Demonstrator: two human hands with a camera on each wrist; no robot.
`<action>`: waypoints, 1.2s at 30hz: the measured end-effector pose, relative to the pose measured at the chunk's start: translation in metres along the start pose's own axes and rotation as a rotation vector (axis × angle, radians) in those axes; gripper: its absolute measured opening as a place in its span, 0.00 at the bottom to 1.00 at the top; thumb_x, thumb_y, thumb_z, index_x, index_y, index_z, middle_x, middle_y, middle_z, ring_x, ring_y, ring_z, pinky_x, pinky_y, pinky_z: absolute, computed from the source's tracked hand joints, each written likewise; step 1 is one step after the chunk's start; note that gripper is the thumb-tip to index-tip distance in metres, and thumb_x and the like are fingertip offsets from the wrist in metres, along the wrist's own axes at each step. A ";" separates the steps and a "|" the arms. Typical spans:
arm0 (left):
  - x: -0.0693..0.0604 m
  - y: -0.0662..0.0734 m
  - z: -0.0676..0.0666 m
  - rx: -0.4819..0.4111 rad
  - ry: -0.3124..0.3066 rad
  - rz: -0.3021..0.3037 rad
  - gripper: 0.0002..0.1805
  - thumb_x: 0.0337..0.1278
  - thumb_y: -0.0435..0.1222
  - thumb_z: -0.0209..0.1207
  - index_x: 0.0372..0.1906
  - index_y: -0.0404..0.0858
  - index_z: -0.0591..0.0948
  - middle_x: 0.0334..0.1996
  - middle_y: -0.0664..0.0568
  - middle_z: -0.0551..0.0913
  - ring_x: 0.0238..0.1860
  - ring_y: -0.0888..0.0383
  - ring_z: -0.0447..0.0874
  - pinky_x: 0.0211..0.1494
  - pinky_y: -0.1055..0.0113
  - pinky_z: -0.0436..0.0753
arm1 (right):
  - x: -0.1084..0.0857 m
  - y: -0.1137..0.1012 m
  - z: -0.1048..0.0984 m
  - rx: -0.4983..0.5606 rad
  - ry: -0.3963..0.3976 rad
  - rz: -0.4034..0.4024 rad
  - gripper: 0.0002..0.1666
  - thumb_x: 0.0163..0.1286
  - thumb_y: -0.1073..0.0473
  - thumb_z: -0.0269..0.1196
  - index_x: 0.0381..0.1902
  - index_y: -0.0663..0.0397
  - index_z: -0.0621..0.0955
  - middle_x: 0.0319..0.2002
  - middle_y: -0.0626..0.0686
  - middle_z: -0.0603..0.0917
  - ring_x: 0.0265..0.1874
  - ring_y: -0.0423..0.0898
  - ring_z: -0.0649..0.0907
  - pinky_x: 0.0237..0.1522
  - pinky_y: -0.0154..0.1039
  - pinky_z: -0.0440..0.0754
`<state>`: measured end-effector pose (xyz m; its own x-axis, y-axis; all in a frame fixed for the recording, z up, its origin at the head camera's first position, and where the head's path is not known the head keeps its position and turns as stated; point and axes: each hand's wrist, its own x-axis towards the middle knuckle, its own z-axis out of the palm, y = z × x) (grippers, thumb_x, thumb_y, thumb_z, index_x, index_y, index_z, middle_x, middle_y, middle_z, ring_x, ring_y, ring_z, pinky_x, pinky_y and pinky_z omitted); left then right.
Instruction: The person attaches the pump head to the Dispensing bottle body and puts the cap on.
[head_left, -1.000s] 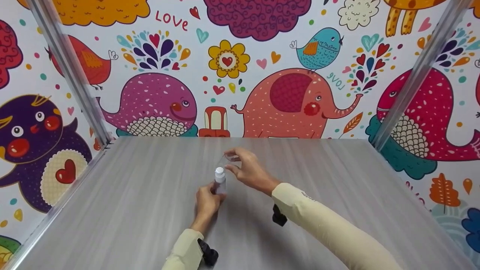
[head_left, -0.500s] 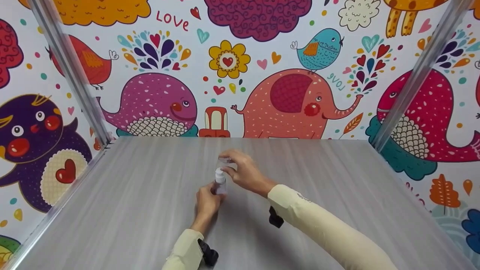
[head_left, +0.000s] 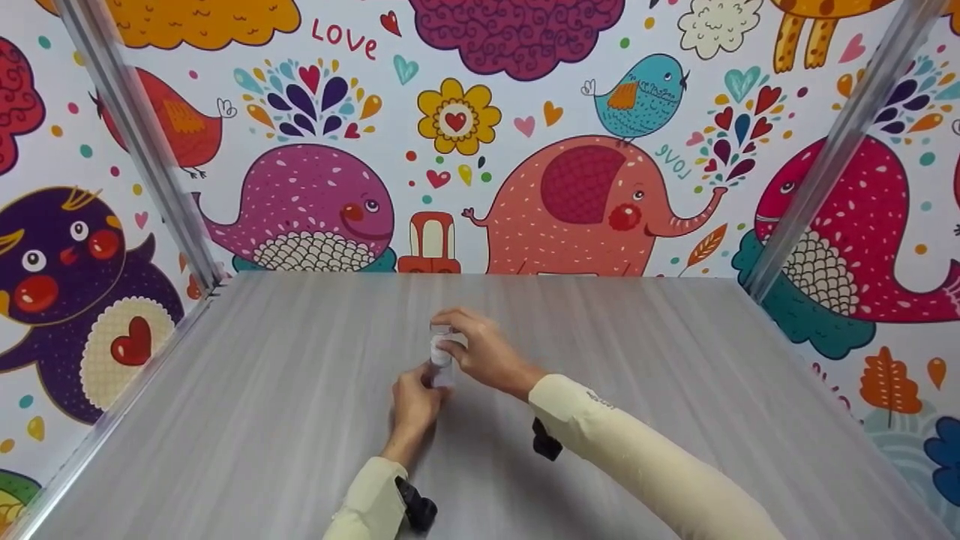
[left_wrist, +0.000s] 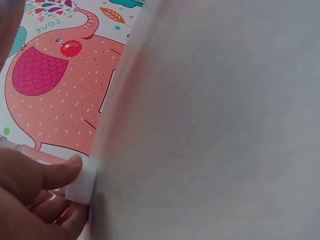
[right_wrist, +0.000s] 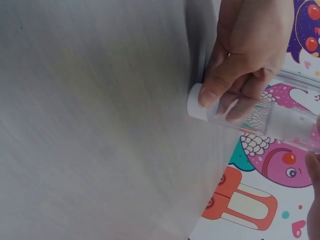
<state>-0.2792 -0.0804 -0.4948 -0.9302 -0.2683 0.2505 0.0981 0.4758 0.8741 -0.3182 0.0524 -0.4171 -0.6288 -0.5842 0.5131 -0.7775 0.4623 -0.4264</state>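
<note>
A clear bottle (head_left: 442, 376) with a white base (right_wrist: 197, 102) and a white top (right_wrist: 278, 122) stands upright on the table in the head view. My left hand (head_left: 415, 405) grips its lower part, thumb and fingers around the base; the left wrist view shows the same hand (left_wrist: 35, 192) at the white base (left_wrist: 81, 185). Above it, my right hand (head_left: 491, 356) pinches a clear cap (head_left: 439, 328) between thumb and fingers. The cap (right_wrist: 303, 129) surrounds the bottle's white top. Only the right fingertips (right_wrist: 315, 170) show at the edge of the right wrist view.
The grey wood-grain table (head_left: 285, 390) spreads around both hands. A wall with cartoon animals (head_left: 577, 202) rises behind its far edge. Metal posts (head_left: 142, 142) stand at the back corners, and a metal rail runs along the left side.
My right hand has moved left and down, bringing the clear cap from above and beside the bottle onto its white top. The left hand and bottle have stayed in place.
</note>
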 end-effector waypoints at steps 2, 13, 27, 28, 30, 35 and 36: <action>0.000 0.000 0.000 -0.002 0.005 0.012 0.08 0.38 0.23 0.69 0.28 0.29 0.82 0.18 0.53 0.73 0.22 0.59 0.68 0.27 0.65 0.68 | -0.001 0.001 0.002 -0.001 -0.002 -0.003 0.20 0.68 0.68 0.64 0.57 0.58 0.80 0.55 0.55 0.83 0.56 0.47 0.83 0.57 0.36 0.81; 0.002 -0.002 0.001 0.040 0.032 0.032 0.08 0.37 0.24 0.70 0.26 0.30 0.81 0.18 0.53 0.72 0.23 0.58 0.68 0.29 0.65 0.67 | -0.006 0.004 0.010 0.027 -0.030 0.021 0.19 0.69 0.66 0.64 0.57 0.56 0.80 0.55 0.53 0.82 0.56 0.44 0.83 0.60 0.36 0.80; 0.003 -0.003 0.003 0.016 0.019 0.003 0.08 0.37 0.24 0.70 0.28 0.29 0.83 0.18 0.54 0.71 0.23 0.58 0.66 0.29 0.64 0.66 | -0.006 0.006 0.009 0.011 -0.075 0.045 0.20 0.69 0.64 0.64 0.58 0.56 0.80 0.57 0.53 0.82 0.57 0.45 0.84 0.59 0.35 0.79; 0.003 -0.003 0.003 0.017 0.019 0.000 0.09 0.37 0.24 0.70 0.29 0.29 0.83 0.18 0.54 0.71 0.23 0.58 0.67 0.30 0.64 0.67 | -0.006 0.006 0.009 0.009 -0.081 0.045 0.20 0.69 0.64 0.64 0.59 0.56 0.80 0.57 0.53 0.82 0.58 0.45 0.84 0.60 0.35 0.79; 0.002 -0.003 0.003 0.016 0.019 -0.003 0.09 0.37 0.24 0.70 0.30 0.30 0.84 0.19 0.53 0.72 0.24 0.58 0.68 0.30 0.64 0.68 | -0.005 0.007 0.009 0.003 -0.082 0.032 0.20 0.69 0.64 0.64 0.59 0.56 0.80 0.57 0.54 0.82 0.58 0.45 0.84 0.59 0.35 0.78; 0.002 -0.002 0.002 0.009 0.021 -0.002 0.09 0.37 0.24 0.70 0.29 0.30 0.83 0.18 0.53 0.72 0.23 0.58 0.67 0.29 0.64 0.67 | -0.005 0.009 0.010 -0.004 -0.063 -0.008 0.20 0.69 0.64 0.64 0.58 0.57 0.80 0.55 0.54 0.83 0.57 0.45 0.84 0.59 0.34 0.79; 0.002 -0.001 0.002 0.008 0.023 0.003 0.09 0.37 0.24 0.70 0.28 0.30 0.83 0.18 0.54 0.72 0.23 0.58 0.67 0.29 0.64 0.67 | -0.005 0.010 0.011 -0.005 -0.058 -0.015 0.20 0.68 0.65 0.64 0.58 0.57 0.80 0.55 0.55 0.83 0.57 0.45 0.84 0.58 0.34 0.79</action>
<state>-0.2819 -0.0799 -0.4962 -0.9217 -0.2858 0.2621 0.0976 0.4831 0.8701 -0.3224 0.0530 -0.4319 -0.6154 -0.6288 0.4752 -0.7870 0.4567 -0.4149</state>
